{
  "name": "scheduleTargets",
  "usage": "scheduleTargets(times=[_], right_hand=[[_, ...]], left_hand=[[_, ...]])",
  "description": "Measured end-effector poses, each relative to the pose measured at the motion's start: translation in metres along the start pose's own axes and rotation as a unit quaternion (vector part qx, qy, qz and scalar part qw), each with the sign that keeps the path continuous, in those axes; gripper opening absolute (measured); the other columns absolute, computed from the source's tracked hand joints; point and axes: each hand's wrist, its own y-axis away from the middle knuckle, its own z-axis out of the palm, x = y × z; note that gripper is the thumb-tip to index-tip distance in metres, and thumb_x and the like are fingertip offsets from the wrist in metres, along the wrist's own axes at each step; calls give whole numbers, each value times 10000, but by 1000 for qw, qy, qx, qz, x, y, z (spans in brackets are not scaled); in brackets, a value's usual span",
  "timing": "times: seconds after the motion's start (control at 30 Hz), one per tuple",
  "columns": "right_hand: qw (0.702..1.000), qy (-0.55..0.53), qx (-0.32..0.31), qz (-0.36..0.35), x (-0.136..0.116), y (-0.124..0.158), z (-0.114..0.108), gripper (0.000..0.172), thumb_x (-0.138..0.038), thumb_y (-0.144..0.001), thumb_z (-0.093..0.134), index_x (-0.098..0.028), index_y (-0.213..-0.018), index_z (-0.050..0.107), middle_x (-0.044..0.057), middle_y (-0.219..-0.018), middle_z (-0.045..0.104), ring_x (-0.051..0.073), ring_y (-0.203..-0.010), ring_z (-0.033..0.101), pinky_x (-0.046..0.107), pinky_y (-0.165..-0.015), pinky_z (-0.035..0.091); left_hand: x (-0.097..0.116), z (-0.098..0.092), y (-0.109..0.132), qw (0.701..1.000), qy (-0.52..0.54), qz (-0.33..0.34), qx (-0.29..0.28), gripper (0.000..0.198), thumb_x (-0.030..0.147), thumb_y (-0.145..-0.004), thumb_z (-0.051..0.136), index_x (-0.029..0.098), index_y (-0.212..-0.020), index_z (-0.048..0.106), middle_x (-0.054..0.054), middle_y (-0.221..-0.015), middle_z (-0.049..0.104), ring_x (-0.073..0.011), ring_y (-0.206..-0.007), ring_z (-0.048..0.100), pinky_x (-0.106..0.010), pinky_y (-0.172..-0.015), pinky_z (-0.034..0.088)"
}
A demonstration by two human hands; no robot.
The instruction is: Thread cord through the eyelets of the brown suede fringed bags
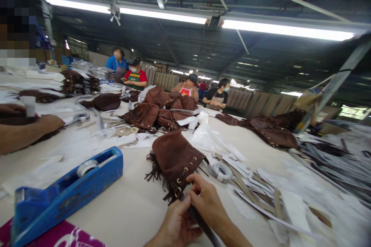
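Note:
A dark brown fringed bag (175, 154) with brass-coloured eyelets lies on the table in front of me. From its near corner a dark strap (203, 224) runs toward me. My left hand (176, 222) is closed round this strap, thumb on top, close to the metal ring at the bag's edge. Just beside it, my right hand (207, 197) pinches with thumb and forefinger at the strap by the same corner. Whether a small piece sits between those right fingertips is too fine to make out.
A blue tape dispenser (69, 189) stands at left, near a purple printed sheet (58, 235). A tape roll (222, 171) and paper strips (261, 193) lie right of the bag. More brown bags (162, 108) are piled behind. A co-worker's arm (29, 133) reaches in at left.

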Motion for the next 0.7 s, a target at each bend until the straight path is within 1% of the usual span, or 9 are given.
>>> scheduleTargets(times=[0.17,0.3,0.4,0.47,0.53,0.57,0.6,0.63,0.7], right_hand=[[999,-14,-36,12,4,-4,-7,81,-205,-758,526,-197,-813,585,-43,-587,550,145,-584,526,248,-571,363],[994,-49,-80,52,11,12,-13,262,-419,-834,507,-182,-735,561,-16,-616,541,149,-597,508,253,-538,343],[971,-133,-176,89,15,28,-13,240,-399,-753,588,-167,-815,580,-14,-646,565,144,-582,511,249,-527,353],[946,-180,-226,148,15,36,-13,237,-364,-703,610,-170,-835,570,-22,-627,571,134,-544,506,243,-514,364],[925,-203,-248,206,16,40,-17,230,-370,-692,604,-179,-806,544,-36,-581,549,117,-496,482,230,-488,359],[921,-206,-249,217,16,41,-20,219,-374,-694,599,-183,-777,531,-42,-567,534,107,-484,468,220,-480,349],[922,-208,-248,213,17,42,-25,204,-370,-698,596,-187,-745,519,-47,-559,522,98,-481,458,210,-475,337],[923,-210,-249,203,17,42,-29,186,-357,-703,589,-190,-717,508,-50,-554,512,91,-479,451,201,-469,323],[925,-210,-256,187,19,43,-38,145,-320,-714,568,-195,-688,500,-54,-544,505,82,-471,443,191,-455,290]], left_hand=[[-9,-12,-10,999,-5,39,28,241,283,-706,770,171,-841,604,-29,-668,667,-162,-592,631,-260,-607,453],[-4,-11,-19,991,4,75,107,92,248,-831,628,172,-858,585,-41,-685,686,-174,-587,649,-261,-587,467],[0,-9,-20,991,-23,84,100,116,275,-876,563,161,-895,573,-56,-722,690,-159,-569,640,-232,-540,442],[6,-9,-12,990,-86,74,81,162,323,-887,536,164,-879,563,-61,-722,684,-165,-569,636,-230,-520,431],[19,-12,2,960,-253,85,87,191,342,-873,532,174,-787,564,-54,-660,658,-191,-566,630,-253,-524,441],[29,-14,10,916,-371,113,101,192,325,-857,540,178,-737,568,-54,-636,647,-212,-580,632,-282,-546,458],[39,-17,18,840,-500,179,113,155,279,-830,565,178,-715,593,-64,-654,652,-233,-633,639,-315,-599,479],[50,-19,24,736,-613,261,123,73,211,-797,583,181,-752,633,-84,-733,675,-265,-736,647,-362,-686,492],[70,-25,30,516,-751,394,118,407,30,-710,562,208,-1066,647,-130,-1095,661,-329,-1044,585,-459,-895,440]])
